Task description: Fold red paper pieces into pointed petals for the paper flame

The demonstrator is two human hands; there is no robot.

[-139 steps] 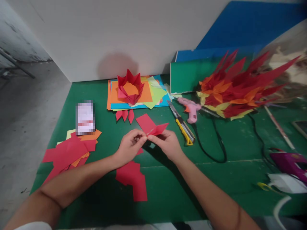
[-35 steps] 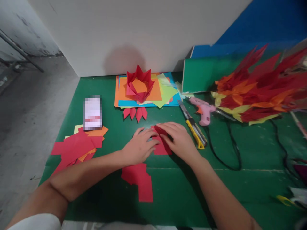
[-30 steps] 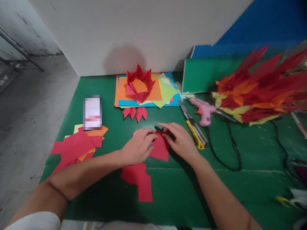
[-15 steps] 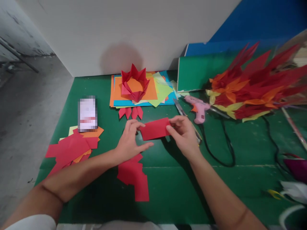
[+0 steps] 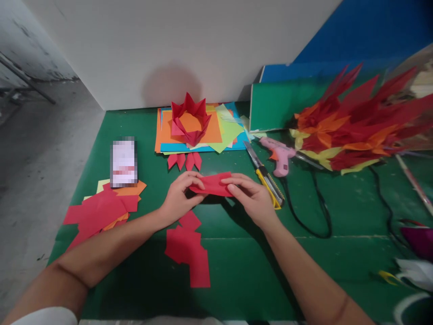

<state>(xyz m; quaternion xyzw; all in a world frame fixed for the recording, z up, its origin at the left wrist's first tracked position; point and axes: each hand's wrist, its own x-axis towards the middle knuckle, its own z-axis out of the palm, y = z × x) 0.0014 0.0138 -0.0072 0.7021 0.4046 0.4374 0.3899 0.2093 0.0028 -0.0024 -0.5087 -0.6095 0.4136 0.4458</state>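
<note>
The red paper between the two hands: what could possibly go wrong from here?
Held above the table, the paper might get a crooked fold. The cutter lies close beside the right hand, which might knock it. Loose red pieces lie near the left hand, which might shift them.

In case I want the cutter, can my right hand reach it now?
Probably yes: the cutter lies beside your right hand with nothing visible on top, though that hand holds the red paper.

A cutter [image 5: 264, 175] crowds right hand [image 5: 254, 198]; nearer lies room.
</note>
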